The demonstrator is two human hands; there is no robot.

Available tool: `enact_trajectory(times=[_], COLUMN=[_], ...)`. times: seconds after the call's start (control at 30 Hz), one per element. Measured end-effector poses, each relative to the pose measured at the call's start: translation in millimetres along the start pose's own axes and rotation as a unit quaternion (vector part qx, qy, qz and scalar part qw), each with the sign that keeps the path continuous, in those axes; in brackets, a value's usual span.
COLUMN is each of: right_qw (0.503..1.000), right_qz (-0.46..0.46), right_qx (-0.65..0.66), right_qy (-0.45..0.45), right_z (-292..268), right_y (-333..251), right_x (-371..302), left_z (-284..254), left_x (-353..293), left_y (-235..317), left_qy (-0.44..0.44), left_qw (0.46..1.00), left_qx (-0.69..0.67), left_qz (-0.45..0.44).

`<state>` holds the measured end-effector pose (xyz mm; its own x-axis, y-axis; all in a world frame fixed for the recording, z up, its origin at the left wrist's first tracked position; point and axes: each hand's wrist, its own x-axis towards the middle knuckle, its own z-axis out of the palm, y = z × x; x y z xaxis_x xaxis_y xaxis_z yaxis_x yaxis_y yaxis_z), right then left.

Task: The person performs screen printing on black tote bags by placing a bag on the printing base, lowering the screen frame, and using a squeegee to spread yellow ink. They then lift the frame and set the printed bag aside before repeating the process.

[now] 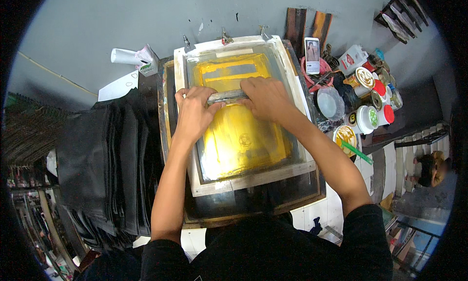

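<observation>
The dark, wood-edged table (243,215) right here carries a white-framed screen (243,152) smeared with yellow, lying flat across most of it. Over on the right, a dark, speckled side surface (321,122) is crowded with a translucent bowl (330,104), a pale jug (353,59) and lidded tubs (366,118). Down below, a crumpled dark thing (316,226) lies on the white tiled floor (303,218).

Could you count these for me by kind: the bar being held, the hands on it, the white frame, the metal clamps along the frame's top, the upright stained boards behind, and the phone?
Bar: 1
Left hand and right hand on it: 2
White frame: 1
Metal clamps: 3
Stained boards: 2
Phone: 1
Total: 10
</observation>
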<state>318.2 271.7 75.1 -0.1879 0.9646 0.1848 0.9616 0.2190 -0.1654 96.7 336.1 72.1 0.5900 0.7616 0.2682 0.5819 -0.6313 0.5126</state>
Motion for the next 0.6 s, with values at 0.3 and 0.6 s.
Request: enact_trajectory(times=[0.3,0.6], right_qw=[0.999,0.996], right_qz=[-0.027,-0.067], right_qx=[0.007,-0.055], right_qy=[-0.017,0.031], right_z=[-9,-4], right_y=[-49,-80], right_x=[-89,-152], left_z=[-7,-2], left_x=[-91,-165], left_y=[46,68], left_qy=[-0.004,-0.008], left_qw=[1.000,1.000], left_qx=[-0.020,0.003], left_qz=[0.009,0.009])
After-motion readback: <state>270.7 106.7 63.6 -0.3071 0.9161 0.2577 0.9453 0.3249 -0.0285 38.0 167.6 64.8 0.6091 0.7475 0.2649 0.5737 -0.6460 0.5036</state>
